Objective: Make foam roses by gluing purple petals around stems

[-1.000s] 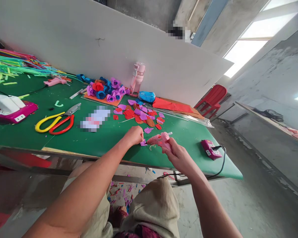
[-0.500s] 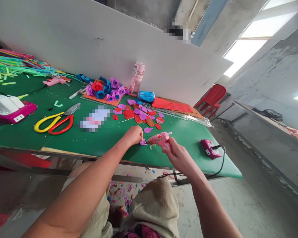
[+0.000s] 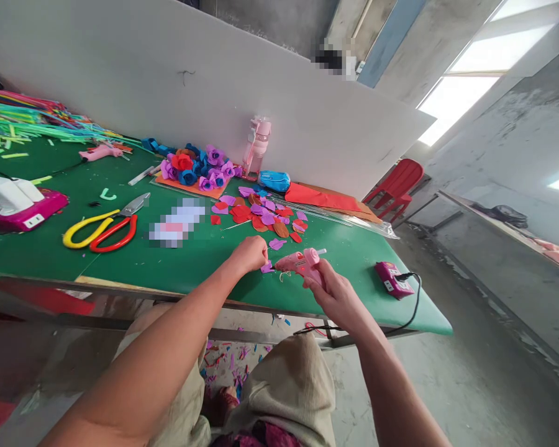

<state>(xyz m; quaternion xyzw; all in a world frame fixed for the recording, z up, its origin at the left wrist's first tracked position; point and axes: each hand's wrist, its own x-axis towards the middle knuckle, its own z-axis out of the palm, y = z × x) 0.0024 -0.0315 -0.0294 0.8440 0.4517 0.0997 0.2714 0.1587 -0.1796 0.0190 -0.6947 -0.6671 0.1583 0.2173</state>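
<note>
My left hand (image 3: 250,253) is closed in a pinch on a small purple paper petal (image 3: 266,267) just above the green table (image 3: 186,279). My right hand (image 3: 330,285) is wrapped round the handle of a pink glue gun (image 3: 300,263), a clear glue stick poking from its back. The gun's nozzle points left and meets or nearly meets the petal. A thin pale strand (image 3: 284,275) lies under the gun. Beyond my hands, loose purple, red and brown petals (image 3: 261,214) are spread out. One purple petal (image 3: 277,244) lies nearest my left hand.
Paper roses (image 3: 198,166) sit on an orange sheet by a pink bottle (image 3: 258,146) and a blue pouch (image 3: 274,180). Yellow-and-red-handled scissors (image 3: 109,226), a second pink glue gun (image 3: 101,153) and a power strip (image 3: 28,211) are left. Another power block (image 3: 394,280), with a black cable, stands right.
Hardly anything differs. The view has shifted slightly, and the petal and nozzle stay together between my hands.
</note>
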